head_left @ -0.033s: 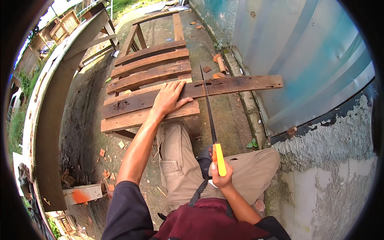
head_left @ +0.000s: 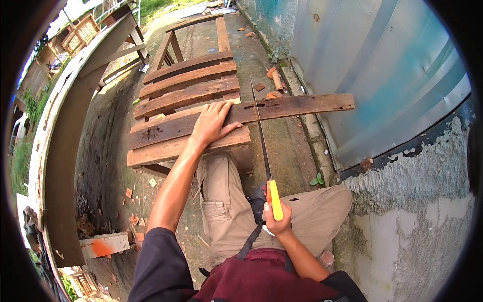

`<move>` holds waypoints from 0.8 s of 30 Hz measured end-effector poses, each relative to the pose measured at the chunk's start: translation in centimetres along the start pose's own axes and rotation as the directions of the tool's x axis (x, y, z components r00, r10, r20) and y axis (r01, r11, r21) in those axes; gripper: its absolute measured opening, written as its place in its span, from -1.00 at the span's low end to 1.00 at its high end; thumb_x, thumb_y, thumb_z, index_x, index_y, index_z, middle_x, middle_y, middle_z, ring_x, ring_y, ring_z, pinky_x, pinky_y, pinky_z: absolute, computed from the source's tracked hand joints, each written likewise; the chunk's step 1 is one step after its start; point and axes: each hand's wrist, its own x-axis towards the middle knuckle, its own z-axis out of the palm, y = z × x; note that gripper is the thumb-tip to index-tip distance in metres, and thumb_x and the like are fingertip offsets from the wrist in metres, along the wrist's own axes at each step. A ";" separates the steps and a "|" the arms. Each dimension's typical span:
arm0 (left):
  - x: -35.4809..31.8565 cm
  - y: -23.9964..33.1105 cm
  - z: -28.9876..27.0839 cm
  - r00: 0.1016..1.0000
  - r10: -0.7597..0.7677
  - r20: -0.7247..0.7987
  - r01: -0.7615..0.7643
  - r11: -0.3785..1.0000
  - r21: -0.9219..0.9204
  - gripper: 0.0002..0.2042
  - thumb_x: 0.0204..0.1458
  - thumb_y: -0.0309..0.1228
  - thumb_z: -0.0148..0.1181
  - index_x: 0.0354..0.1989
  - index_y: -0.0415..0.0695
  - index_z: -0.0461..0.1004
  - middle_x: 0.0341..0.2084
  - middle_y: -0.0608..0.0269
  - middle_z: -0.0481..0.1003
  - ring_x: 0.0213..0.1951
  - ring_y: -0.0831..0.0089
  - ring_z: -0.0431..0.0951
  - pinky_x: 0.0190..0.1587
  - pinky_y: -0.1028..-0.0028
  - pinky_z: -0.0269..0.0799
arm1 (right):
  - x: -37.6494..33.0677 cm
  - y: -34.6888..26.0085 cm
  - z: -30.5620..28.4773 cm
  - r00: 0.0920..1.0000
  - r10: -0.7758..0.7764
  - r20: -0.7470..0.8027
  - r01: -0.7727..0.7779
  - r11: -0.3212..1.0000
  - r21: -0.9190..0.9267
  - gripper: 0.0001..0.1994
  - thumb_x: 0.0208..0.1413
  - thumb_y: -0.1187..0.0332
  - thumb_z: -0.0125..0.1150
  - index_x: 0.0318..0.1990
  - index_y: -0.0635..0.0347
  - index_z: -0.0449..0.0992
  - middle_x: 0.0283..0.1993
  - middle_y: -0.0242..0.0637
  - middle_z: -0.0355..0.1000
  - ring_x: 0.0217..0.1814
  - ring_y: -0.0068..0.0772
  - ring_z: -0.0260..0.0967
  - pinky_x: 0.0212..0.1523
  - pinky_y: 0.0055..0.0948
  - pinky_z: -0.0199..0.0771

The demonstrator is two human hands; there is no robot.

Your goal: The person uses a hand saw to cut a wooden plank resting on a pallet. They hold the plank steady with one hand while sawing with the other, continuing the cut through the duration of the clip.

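Note:
A dark, weathered wooden plank (head_left: 297, 102) lies across a slatted wooden frame (head_left: 188, 155), its right end jutting out past the frame. My left hand (head_left: 214, 123) holds the plank down near the frame's right side, fingers over the far edge and thumb toward the near edge. Closed around the yellow and orange handle of a handsaw (head_left: 262, 138), my right hand (head_left: 278, 219) is low in front of my body. The saw's long narrow blade points away from me and crosses the plank just right of the frame. Whether its teeth have cut in cannot be made out.
A corrugated metal sheet (head_left: 382, 75) and a rough plastered wall (head_left: 402, 221) stand close on the right. On the left is a long wooden structure (head_left: 63, 166). Wood scraps and dry leaves litter the concrete floor (head_left: 173, 201). My bent legs (head_left: 216, 194) are below the plank.

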 end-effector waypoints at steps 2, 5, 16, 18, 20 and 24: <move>0.6 0.9 -0.3 0.999 -0.041 -0.005 0.041 0.999 -0.019 -0.32 0.15 0.15 0.25 0.19 -0.21 0.46 0.09 0.02 0.49 0.15 0.10 0.47 0.19 0.12 0.32 | -0.5 1.4 -0.1 0.997 0.073 0.026 -0.073 0.997 0.023 -0.84 0.22 0.45 0.31 -0.37 0.27 0.48 -0.59 -0.33 0.40 -0.61 -0.47 0.35 -0.52 -0.40 0.34; 2.3 3.0 -1.1 0.977 -0.182 0.111 0.186 0.982 -0.035 -0.39 0.22 0.17 0.15 0.11 -0.19 0.50 0.04 0.02 0.49 0.18 0.10 0.44 0.20 0.03 0.29 | -1.5 3.8 -0.2 0.986 0.166 -0.010 -0.165 0.982 0.094 -0.81 0.25 0.40 0.32 -0.37 0.28 0.49 -0.57 -0.33 0.39 -0.58 -0.54 0.32 -0.51 -0.44 0.30; 3.3 0.5 1.5 0.884 -0.459 -0.091 0.443 0.883 -0.157 -0.60 0.25 -0.07 0.22 -0.35 -0.23 0.60 -0.30 -0.01 0.57 -0.11 0.03 0.56 -0.09 0.11 0.46 | -1.7 6.1 0.3 0.989 0.140 0.055 -0.142 0.989 0.029 -0.82 0.26 0.44 0.29 -0.38 0.30 0.50 -0.50 -0.19 0.42 -0.52 -0.29 0.40 -0.42 -0.30 0.39; 2.9 0.9 1.1 0.936 -0.350 -0.029 0.340 0.923 -0.181 -0.59 0.14 -0.04 0.35 -0.34 -0.23 0.57 -0.32 0.04 0.55 -0.15 0.08 0.55 -0.13 0.13 0.45 | -1.6 6.4 0.5 0.992 0.101 0.069 -0.104 0.994 0.040 -0.83 0.26 0.44 0.29 -0.37 0.31 0.50 -0.50 -0.20 0.43 -0.51 -0.28 0.40 -0.41 -0.30 0.40; 2.2 0.9 0.0 0.976 -0.210 -0.063 0.202 0.973 -0.115 -0.52 0.05 0.05 0.40 -0.27 -0.21 0.58 -0.29 0.08 0.54 -0.15 0.09 0.54 -0.09 0.15 0.44 | -1.5 6.7 0.6 0.991 0.102 0.089 -0.106 0.993 0.048 -0.84 0.27 0.45 0.28 -0.36 0.31 0.50 -0.48 -0.21 0.44 -0.49 -0.27 0.42 -0.38 -0.31 0.42; 0.9 0.0 -0.4 0.999 -0.025 -0.023 0.025 1.000 0.017 -0.27 -0.10 0.26 0.42 -0.03 -0.19 0.54 -0.12 0.10 0.50 -0.04 0.13 0.50 0.03 0.20 0.41 | -1.8 7.9 0.9 0.991 0.093 0.100 -0.103 0.990 0.099 -0.86 0.28 0.44 0.26 -0.31 0.33 0.51 -0.43 -0.19 0.45 -0.43 -0.25 0.45 -0.33 -0.31 0.44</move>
